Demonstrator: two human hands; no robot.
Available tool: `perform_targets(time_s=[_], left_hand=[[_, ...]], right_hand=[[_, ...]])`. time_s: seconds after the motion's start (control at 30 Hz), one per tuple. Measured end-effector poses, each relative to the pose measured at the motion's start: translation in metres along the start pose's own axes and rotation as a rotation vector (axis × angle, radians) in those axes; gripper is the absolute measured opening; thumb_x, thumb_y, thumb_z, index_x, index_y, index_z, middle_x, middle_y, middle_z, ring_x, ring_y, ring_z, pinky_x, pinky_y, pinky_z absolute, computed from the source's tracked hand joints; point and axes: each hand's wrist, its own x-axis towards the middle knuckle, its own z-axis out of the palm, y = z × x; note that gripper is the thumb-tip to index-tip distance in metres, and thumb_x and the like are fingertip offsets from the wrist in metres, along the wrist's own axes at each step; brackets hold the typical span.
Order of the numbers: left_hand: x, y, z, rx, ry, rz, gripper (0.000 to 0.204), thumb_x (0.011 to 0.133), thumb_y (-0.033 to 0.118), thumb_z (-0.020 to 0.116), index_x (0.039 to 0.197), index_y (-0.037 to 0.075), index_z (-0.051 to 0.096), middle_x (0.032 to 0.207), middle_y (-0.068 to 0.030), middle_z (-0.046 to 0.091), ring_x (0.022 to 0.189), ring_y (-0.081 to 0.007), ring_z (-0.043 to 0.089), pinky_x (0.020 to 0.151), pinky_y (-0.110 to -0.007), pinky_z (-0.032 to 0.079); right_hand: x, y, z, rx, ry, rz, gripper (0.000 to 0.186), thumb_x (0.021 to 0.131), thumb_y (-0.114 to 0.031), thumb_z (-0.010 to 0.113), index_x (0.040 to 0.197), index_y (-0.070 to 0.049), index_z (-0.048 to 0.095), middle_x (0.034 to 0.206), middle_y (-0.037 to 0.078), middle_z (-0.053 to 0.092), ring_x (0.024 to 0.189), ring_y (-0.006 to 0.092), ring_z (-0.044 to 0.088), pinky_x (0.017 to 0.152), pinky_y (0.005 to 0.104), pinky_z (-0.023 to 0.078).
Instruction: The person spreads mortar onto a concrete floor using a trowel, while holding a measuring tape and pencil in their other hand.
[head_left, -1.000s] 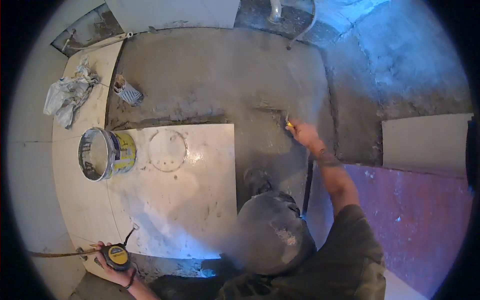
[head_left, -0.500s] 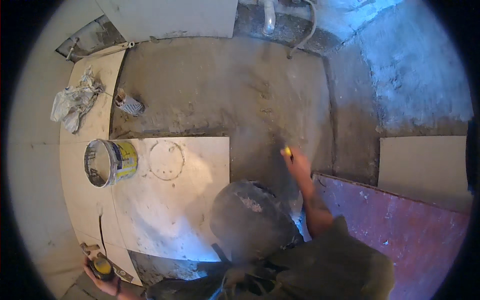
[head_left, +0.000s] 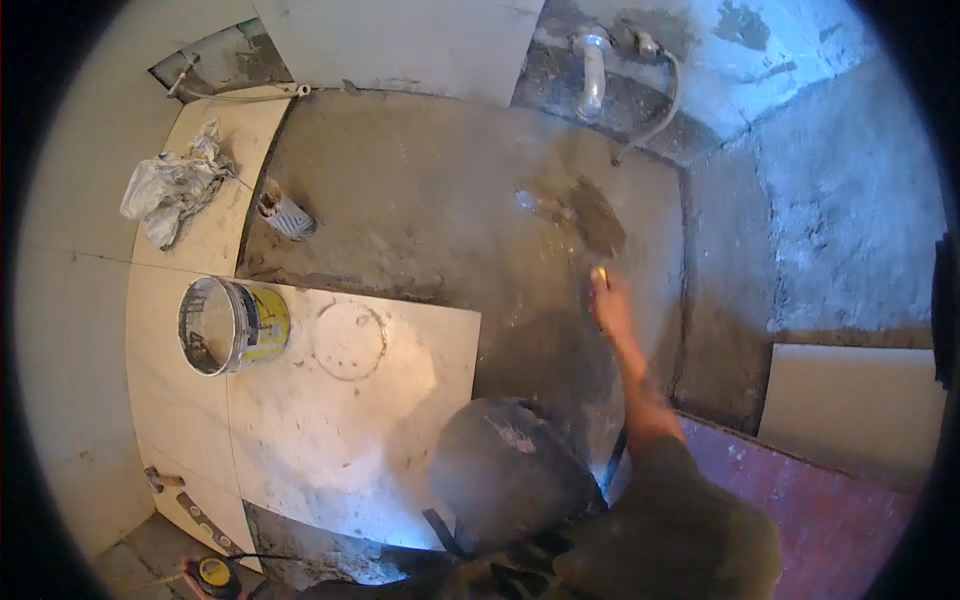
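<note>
My right hand (head_left: 613,300) reaches out over the grey mortar bed (head_left: 400,180), closed round a small yellow-handled tool (head_left: 601,274). Its working end is too blurred to make out. Just beyond it is a dark, wet-looking patch (head_left: 598,217) in the mortar. At the lower left my left hand (head_left: 190,580) is closed on a round black-and-yellow tape measure (head_left: 214,574). A hammer (head_left: 160,480) and a bar with round holes (head_left: 205,522) lie near that hand.
A bucket (head_left: 238,325) stands on pale tiles (head_left: 400,370); an open cylindrical container (head_left: 287,213) sits on the mortar. Crumpled plastic (head_left: 175,195) lies far left. A pipe (head_left: 592,80) and hose (head_left: 668,110) are at the back. A reddish board (head_left: 770,480) lies at right.
The view has shifted. My right hand reaches farther over the mortar, where a dark patch now shows. My left hand and tape measure have dropped toward the lower edge, away from the hammer.
</note>
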Motion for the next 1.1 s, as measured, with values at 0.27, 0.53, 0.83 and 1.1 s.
perform_targets(time_s=[0.27,0.53,0.83,1.1], left_hand=[[-0.063,0.040,0.008,-0.022,0.381,-0.127,0.032,0.089,0.022,0.053,0.110,0.001,0.063,0.107,-0.0156,0.063,0.095,-0.0280,0.061,0.082,-0.044,0.053],[-0.089,0.051,-0.030,0.524,0.352,0.138,0.031,0.083,0.025,0.060,0.105,0.003,0.064,0.102,-0.0116,0.065,0.088,-0.0258,0.063,0.084,-0.042,0.051],[-0.108,0.014,-0.107,-0.105,0.577,-0.144,0.033,0.078,0.032,0.064,0.095,0.003,0.066,0.087,-0.0108,0.065,0.083,-0.0226,0.064,0.067,-0.038,0.055],[-0.142,0.036,-0.045,-0.074,0.871,-0.182,0.029,0.079,0.023,0.056,0.054,0.013,0.043,0.050,0.0001,0.038,0.040,-0.0118,0.036,0.040,-0.026,0.037]], right_hand=[[0.013,-0.028,0.116,0.937,-0.053,0.505,0.019,0.091,-0.028,0.052,0.093,-0.010,0.048,0.071,0.005,0.050,0.053,0.0153,0.052,0.044,0.0319,0.043],[0.133,-0.077,0.299,0.359,0.118,-0.509,0.014,0.088,-0.020,0.051,0.091,-0.007,0.054,0.075,0.009,0.057,0.071,0.0242,0.058,0.055,0.0380,0.046],[0.110,-0.190,0.231,0.168,-0.062,-0.503,0.031,0.089,-0.032,0.052,0.099,-0.003,0.059,0.087,0.017,0.064,0.068,0.0308,0.060,0.058,0.0400,0.047],[0.151,-0.210,0.189,0.410,-0.623,0.052,0.035,0.093,-0.039,0.048,0.090,-0.006,0.058,0.066,0.004,0.060,0.046,0.0123,0.051,0.043,0.0301,0.042]])
